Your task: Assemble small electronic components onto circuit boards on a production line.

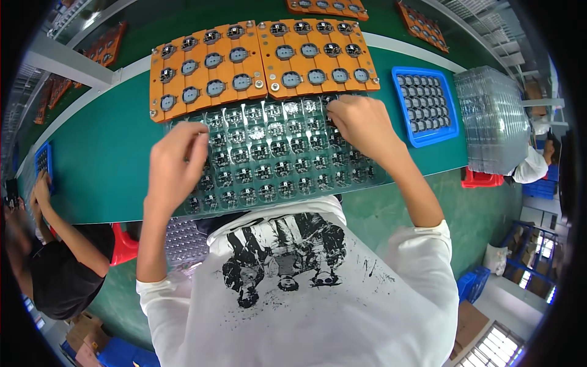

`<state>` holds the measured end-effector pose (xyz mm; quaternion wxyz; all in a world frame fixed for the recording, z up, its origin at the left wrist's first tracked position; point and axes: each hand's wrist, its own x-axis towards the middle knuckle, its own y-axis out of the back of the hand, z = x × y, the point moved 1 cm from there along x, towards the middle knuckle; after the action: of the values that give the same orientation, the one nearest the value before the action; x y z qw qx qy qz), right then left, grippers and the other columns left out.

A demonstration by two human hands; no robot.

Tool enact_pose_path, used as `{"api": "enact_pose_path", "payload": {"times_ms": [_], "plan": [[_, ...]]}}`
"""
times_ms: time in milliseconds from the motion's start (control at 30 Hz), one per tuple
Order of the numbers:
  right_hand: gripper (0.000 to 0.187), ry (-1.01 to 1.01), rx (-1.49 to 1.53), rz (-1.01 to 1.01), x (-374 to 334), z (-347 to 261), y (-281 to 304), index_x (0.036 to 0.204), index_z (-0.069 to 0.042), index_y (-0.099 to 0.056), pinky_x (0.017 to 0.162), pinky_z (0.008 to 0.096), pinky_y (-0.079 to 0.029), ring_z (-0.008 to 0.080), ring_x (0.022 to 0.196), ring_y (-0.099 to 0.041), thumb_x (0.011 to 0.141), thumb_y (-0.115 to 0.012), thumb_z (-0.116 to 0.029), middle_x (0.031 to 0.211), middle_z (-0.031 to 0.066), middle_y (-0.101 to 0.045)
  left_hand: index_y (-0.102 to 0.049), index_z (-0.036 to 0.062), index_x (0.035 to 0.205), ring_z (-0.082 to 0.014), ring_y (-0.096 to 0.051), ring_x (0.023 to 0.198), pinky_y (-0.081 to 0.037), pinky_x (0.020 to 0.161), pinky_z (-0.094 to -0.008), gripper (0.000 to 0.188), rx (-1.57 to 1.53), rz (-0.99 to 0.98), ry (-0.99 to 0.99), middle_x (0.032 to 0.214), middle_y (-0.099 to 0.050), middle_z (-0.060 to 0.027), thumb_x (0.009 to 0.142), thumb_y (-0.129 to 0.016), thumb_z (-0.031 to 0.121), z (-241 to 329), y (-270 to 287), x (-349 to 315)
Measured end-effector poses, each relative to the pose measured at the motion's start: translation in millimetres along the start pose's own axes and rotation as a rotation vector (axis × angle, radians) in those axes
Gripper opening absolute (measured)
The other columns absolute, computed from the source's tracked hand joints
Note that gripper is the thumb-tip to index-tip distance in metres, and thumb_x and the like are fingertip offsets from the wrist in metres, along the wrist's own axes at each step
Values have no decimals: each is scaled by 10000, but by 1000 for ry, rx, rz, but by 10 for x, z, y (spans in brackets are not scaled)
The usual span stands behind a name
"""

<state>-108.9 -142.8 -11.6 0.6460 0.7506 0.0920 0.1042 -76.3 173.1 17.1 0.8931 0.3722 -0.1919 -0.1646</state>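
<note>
A worker in a white printed T-shirt (287,281) sits or stands at a green worktable (110,165), both bare hands over a clear plastic blister tray (276,194) in the center of the frame. Rows of small black-and-silver components (282,167) fill its pockets. The left hand (177,160), at center left, is at the tray's left edge, fingers bent and thumb drawn close to them; whether anything is pinched there cannot be told. The right hand (361,121), right of center, reaches to the tray's upper right portion, fingers curled downward with the tips among the pockets; its grip, too, cannot be made out.

Just beyond the tray, in the upper center, two orange fixture plates stand side by side, the left plate (200,52) and the right plate (317,39). Dark components sit in the top row of each and in some second-row seats; the other seats show gray round parts (215,88).

At right, a blue tray (435,139) holds rows of gray parts, beside a tall stack of clear plastic trays (495,119). At lower left, a co-worker in black (64,272) reaches toward another blue tray at the frame's left, near a red stool (125,246).
</note>
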Motion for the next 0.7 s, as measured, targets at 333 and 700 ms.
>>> {"api": "enact_pose_path", "payload": {"times_ms": [333,700], "plan": [[89,199,160,354,270,180,607,890,-7,-637,590,354,-475,310,690,-598,812,-668,-39,760,126,-588,-615,21,900,-297,-617,662,-490,577,-370,75,109,35,-209,777,-611,-110,827,-630,23,-118,-265,-10],[102,331,-169,200,982,325,376,891,-47,-665,663,394,-523,290,778,-642,843,-641,-134,873,77,-647,-618,31,870,-291,-599,627,-471,553,-369,56,136,66,-268,735,-586,-103,818,-625,10,-99,-309,-27]]}}
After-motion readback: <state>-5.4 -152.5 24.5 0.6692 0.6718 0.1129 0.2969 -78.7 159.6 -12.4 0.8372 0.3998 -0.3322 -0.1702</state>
